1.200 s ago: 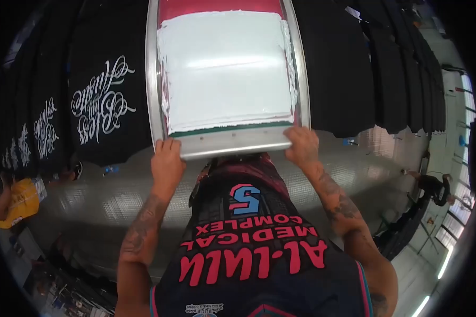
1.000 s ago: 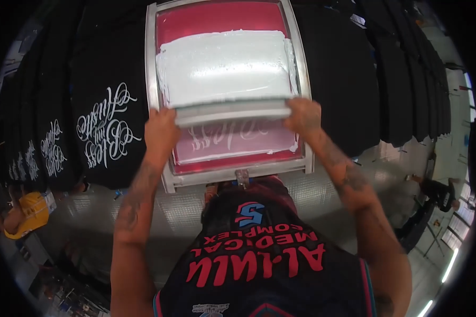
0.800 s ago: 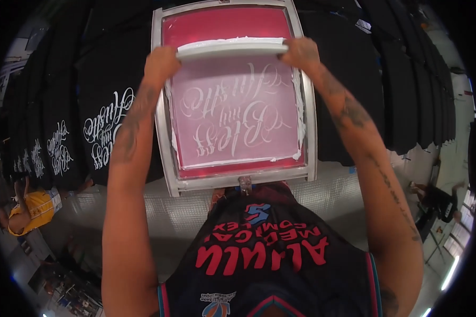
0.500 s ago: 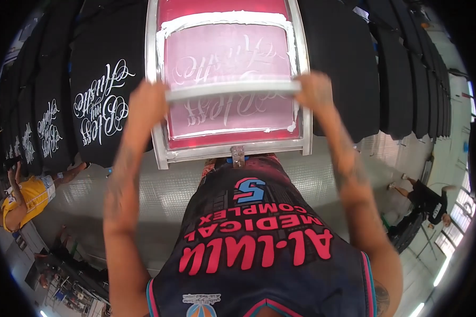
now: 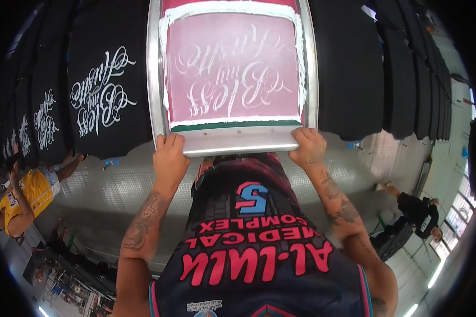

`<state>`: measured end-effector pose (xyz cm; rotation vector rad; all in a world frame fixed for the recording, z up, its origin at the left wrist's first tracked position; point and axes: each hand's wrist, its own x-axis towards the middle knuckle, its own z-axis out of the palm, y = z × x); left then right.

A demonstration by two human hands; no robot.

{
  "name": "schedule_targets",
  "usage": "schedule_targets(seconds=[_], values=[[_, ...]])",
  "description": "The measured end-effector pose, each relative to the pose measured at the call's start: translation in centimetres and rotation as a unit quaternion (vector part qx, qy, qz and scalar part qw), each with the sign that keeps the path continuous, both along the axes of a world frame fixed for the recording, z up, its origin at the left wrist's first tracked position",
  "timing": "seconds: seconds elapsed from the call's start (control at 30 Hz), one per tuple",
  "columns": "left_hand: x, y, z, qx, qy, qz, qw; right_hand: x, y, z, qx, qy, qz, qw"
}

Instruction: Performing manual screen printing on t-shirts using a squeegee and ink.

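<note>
Both ends of a wide, silver-grey squeegee are gripped in the head view: the left hand is clamped on its left end and the right hand on its right, the two well apart. The squeegee lies across the near end of a metal screen frame, its green blade showing along the far side. Within the frame, pink mesh carries pale script lettering, inverted to the viewer. White ink borders this area on all four sides, its broadest band along the far edge. To the left, black shirts in a row bear white script prints; to the right, black garments form a second row. Below, the wearer's dark jersey has pink and blue print. Margins: a person in a yellow top, left; a person in dark clothes, right; between them, grey floor.
</note>
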<state>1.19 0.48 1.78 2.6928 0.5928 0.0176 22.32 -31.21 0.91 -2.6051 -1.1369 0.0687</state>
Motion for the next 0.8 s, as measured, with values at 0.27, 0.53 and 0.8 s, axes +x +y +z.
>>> schedule_targets(seconds=[0.27, 0.53, 0.8], values=[[19.9, 13.5, -1.3, 0.097, 0.022, -0.033, 0.995, 18.9, 12.3, -1.1, 0.018, -0.067, -0.012, 0.998], [34.1, 22.1, 1.1, 0.095, 0.129, -0.073, 0.984, 33.0, 20.1, 2.5, -0.137, 0.01, 0.021, 0.99], [39.2, 26.0, 6.2, 0.013, 0.208, -0.078, 0.975, 38.4, 21.3, 5.9, -0.042, 0.176, 0.053, 0.982]])
